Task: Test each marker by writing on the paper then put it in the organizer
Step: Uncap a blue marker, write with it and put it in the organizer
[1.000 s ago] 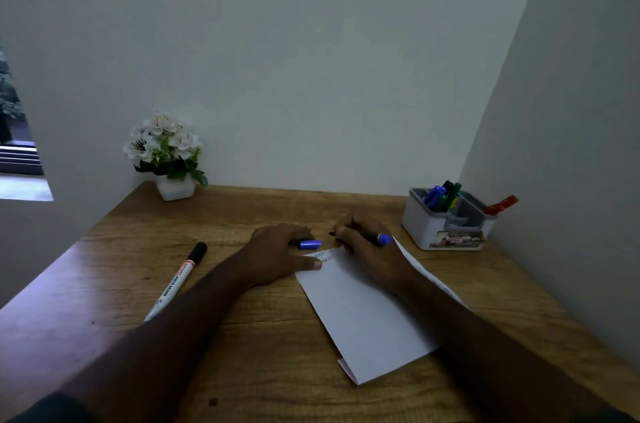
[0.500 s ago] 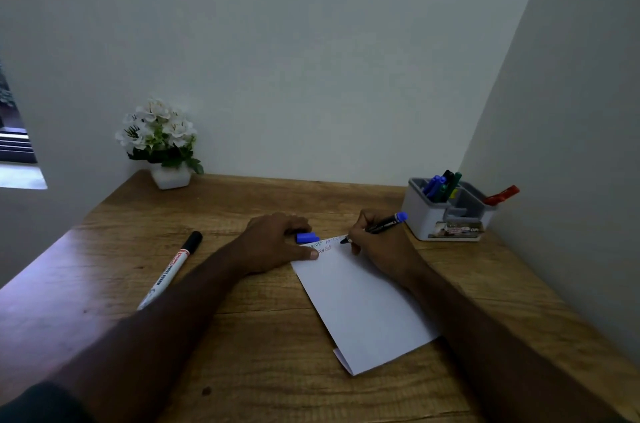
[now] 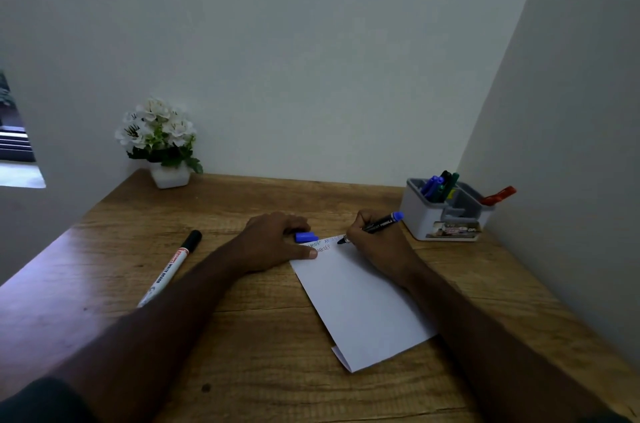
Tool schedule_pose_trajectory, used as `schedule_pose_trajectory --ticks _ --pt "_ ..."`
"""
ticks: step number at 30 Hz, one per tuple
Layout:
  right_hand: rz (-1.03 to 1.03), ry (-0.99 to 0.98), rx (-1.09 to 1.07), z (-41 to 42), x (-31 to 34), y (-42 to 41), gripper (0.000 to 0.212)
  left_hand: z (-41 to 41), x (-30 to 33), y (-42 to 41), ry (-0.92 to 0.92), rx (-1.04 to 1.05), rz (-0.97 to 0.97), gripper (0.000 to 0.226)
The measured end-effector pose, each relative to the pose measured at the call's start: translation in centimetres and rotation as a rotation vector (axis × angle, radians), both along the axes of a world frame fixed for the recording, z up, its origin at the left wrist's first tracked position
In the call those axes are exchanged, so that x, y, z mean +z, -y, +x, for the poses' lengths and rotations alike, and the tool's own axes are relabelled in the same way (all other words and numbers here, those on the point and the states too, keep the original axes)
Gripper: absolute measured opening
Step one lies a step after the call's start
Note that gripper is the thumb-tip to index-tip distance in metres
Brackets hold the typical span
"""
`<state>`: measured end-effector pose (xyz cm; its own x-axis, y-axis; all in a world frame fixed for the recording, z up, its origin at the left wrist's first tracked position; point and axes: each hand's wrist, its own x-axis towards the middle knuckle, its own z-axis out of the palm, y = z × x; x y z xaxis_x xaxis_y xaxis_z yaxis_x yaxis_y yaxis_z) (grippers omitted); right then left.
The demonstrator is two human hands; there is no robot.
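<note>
Markers are our business at this wooden desk (image 3: 263,336); our right hand (image 3: 375,247) grips a black-barrelled marker (image 3: 375,225) with a blue end, fingers curled round it, its tip touching the far end of the white paper (image 3: 363,304) beside lines of small blue and red lettering; our left hand (image 3: 273,242) rests on the desk at the paper's far left corner, thumb pressing the sheet's edge, and its fingers pinch a blue cap (image 3: 306,237), though we cannot tell just how they lie around it; a whiteboard marker (image 3: 169,268) with a black cap lies on the desk left of our left forearm, well apart from the paper; the grey organizer (image 3: 446,214) stands at the far right near the wall, holding blue and green markers upright in one compartment and a red one leaning out at its right side; a white pot of white flowers (image 3: 159,142) sits in the far left corner.
</note>
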<state>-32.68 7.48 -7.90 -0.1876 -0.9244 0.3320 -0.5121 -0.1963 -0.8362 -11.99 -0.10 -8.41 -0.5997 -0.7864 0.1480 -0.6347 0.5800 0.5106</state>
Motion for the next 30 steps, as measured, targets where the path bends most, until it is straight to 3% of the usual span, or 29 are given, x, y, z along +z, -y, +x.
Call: schedule_pose_trajectory --ticks 30 --pt "-0.011 0.005 -0.009 -0.19 -0.32 0.39 0.033 0.11 0.01 -0.22 -0.021 0.008 0.008 0.06"
